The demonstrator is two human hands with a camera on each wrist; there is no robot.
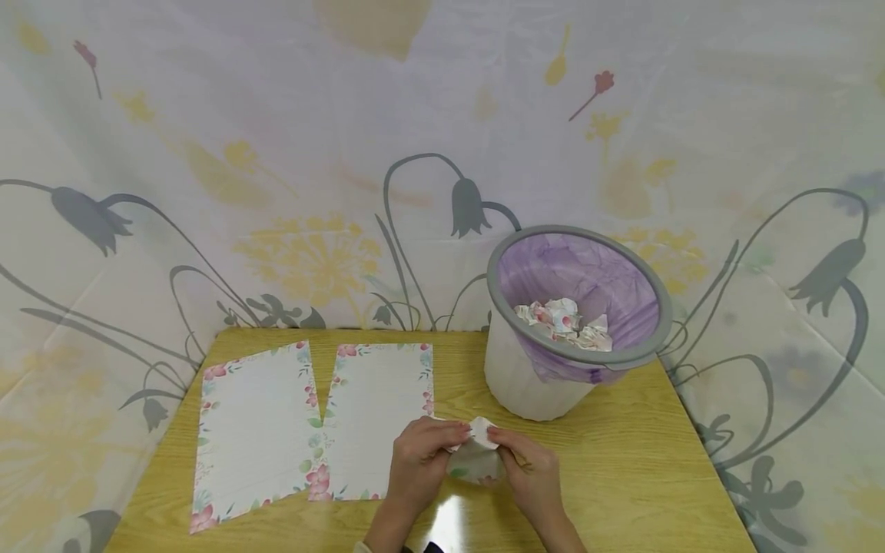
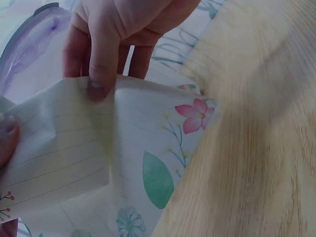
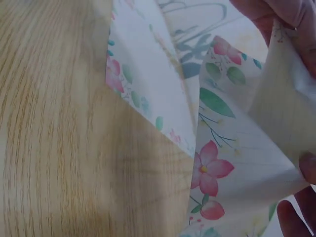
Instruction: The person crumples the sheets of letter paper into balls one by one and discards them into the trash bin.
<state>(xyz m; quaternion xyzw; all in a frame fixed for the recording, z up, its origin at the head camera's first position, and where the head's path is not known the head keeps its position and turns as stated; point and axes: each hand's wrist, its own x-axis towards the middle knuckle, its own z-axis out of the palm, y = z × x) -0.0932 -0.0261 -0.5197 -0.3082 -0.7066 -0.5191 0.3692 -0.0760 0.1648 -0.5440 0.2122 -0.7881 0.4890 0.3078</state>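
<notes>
Both hands hold one floral-bordered sheet of lined paper (image 1: 475, 463) above the front of the table. My left hand (image 1: 418, 468) pinches its upper left part between thumb and fingers. On the other side, my right hand (image 1: 534, 478) pinches the upper right part. The paper is bent and folded over itself; pink flowers and green leaves show along its border (image 2: 158, 177) in the left wrist view. In the right wrist view the folded sheet (image 3: 237, 143) hangs from the fingers. Left of the hands lie two flat sheets of the same pattern, a nearer one (image 1: 376, 415) and an outer one (image 1: 259, 438).
A white bin (image 1: 532, 384) with a grey rim and purple liner (image 1: 622, 284) stands at the back right of the wooden table (image 1: 622, 476). Several crumpled paper pieces (image 1: 563, 319) lie inside it. A flower-printed cloth (image 1: 276, 153) hangs behind and at the sides.
</notes>
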